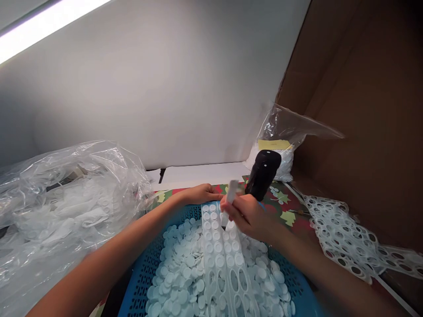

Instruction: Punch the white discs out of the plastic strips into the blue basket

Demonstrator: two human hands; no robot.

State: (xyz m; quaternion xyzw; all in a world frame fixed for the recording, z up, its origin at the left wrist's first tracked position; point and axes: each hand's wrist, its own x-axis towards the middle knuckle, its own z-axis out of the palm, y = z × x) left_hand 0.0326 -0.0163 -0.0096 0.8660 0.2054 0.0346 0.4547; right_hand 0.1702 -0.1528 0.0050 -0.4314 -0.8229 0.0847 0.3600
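Note:
My left hand (200,193) lies at the far rim of a blue perforated basket (147,270), its fingers closed on the far end of a white foam strip (214,240) still set with round discs. My right hand (246,215) is wrapped round a white stick-like tool (230,198) whose lower end meets the strip. Loose white discs (180,273) fill the basket beneath. Nearer me the strip shows empty holes.
A black handle-shaped object (263,174) stands just behind my right hand. Punched-out white strips (343,237) lie at the right by a brown cardboard wall (363,110). Crumpled clear plastic bags (66,198) sit at the left. A bag of white pieces (280,147) rests behind.

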